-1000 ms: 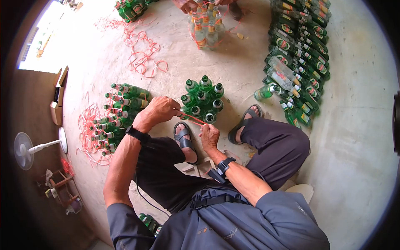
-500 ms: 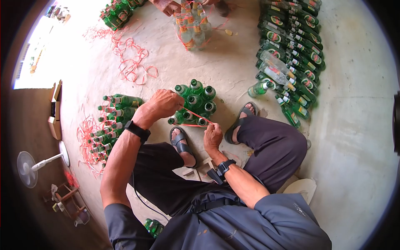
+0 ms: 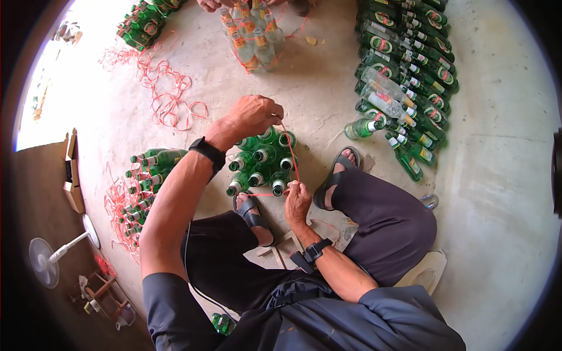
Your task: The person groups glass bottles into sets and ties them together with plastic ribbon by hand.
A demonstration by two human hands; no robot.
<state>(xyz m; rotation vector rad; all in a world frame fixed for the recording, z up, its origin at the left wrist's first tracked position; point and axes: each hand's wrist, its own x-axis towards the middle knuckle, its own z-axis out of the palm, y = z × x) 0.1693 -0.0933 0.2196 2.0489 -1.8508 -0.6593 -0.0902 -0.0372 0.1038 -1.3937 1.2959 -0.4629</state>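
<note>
Several upright green bottles (image 3: 259, 162) stand in a cluster on the floor between my feet. My left hand (image 3: 256, 114) is closed on a red plastic strap (image 3: 294, 153) beyond the far side of the cluster, above the bottle necks. The strap runs taut along the cluster's right side down to my right hand (image 3: 298, 202). There, at the near right corner, my right hand pinches it. Another stretch of strap passes along the near side of the bottles. Part of the cluster is hidden behind my left wrist.
Bundled green bottles (image 3: 153, 169) and loose red strap (image 3: 165, 93) lie at the left. Rows of lying bottles (image 3: 404, 70) fill the right. At the top, another person's hands (image 3: 211, 4) touch clear bottles (image 3: 252, 44). A fan (image 3: 44, 262) stands far left.
My left hand has moved away from me and to the right, drawing the strap along the cluster's right side. My right hand stays near the corner. The view has shifted slightly.
</note>
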